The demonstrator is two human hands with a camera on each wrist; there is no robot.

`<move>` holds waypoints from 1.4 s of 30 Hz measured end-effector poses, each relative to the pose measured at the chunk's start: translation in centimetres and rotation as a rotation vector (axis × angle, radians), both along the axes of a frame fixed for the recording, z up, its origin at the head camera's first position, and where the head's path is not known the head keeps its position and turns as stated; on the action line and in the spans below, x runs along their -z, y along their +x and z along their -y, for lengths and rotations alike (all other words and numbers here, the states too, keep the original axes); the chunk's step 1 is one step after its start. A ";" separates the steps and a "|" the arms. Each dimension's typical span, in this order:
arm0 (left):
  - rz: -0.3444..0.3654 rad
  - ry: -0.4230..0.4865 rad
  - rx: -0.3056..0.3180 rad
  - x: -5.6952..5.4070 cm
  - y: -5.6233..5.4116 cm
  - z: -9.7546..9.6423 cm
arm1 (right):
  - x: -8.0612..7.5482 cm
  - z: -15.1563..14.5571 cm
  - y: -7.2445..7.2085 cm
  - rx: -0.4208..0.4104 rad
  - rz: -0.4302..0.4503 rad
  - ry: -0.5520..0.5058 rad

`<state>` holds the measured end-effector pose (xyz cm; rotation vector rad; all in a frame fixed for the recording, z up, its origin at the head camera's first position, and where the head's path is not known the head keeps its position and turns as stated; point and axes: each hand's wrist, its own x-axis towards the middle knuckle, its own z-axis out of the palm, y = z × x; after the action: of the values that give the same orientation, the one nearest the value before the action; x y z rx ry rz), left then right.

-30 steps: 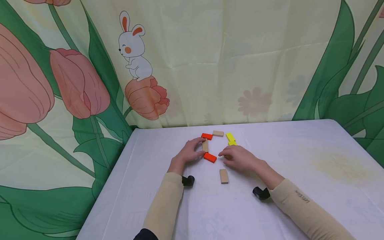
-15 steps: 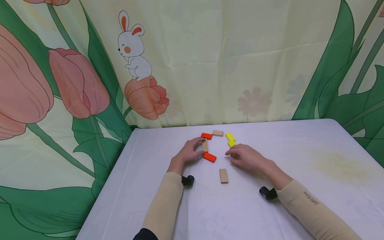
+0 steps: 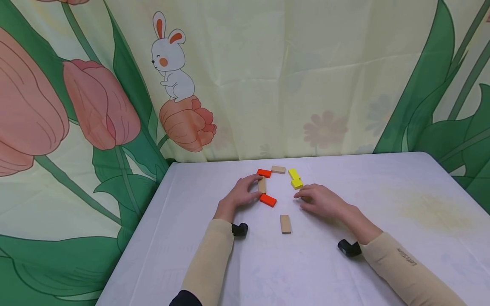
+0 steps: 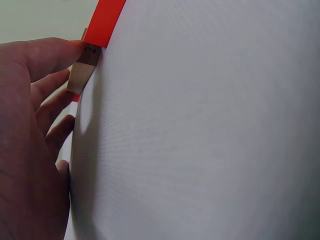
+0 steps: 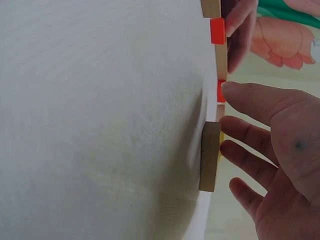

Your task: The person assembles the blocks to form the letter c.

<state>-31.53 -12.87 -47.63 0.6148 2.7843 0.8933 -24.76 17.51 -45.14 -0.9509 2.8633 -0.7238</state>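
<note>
My left hand [image 3: 243, 193] grips a plain wooden block [image 3: 262, 185] by its ends, thumb at the near end and fingers at the far end. In the left wrist view, that block [image 4: 84, 70] carries a dark mark like a 2. A red block [image 3: 268, 200] adjoins its near end and another red block [image 3: 264, 173] its far end. My right hand [image 3: 323, 202] hovers low at the right. In the right wrist view, its fingertips are right at another wooden block [image 5: 210, 157], mostly hidden under the hand in the head view; the thumb stands away from it.
A wooden block [image 3: 278, 169] lies at the back beside the far red one. Two yellow blocks [image 3: 296, 183] lie end to end at the right. One more wooden block [image 3: 285, 224] lies nearest on the white-covered table [image 3: 383, 199]. A printed curtain [image 3: 249, 85] hangs behind.
My right hand has shifted to the right, away from the near red block, and more of the nearer yellow block shows. The left hand stays in place on its wooden block.
</note>
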 end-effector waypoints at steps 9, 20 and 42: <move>0.013 0.000 -0.009 0.0 -0.1 0.0 | -0.3 0.5 0.2 0.018 0.065 -0.052; 0.017 -0.009 -0.017 0.0 -0.2 0.0 | -0.6 2.2 1.1 -0.138 0.112 -0.052; 0.001 -0.013 -0.005 -0.2 0.1 0.1 | -0.4 3.2 2.4 -0.303 0.178 0.024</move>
<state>-31.47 -12.92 -47.39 0.6057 2.7895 0.8749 -22.31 14.26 -44.77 -1.2126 2.4948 -0.7022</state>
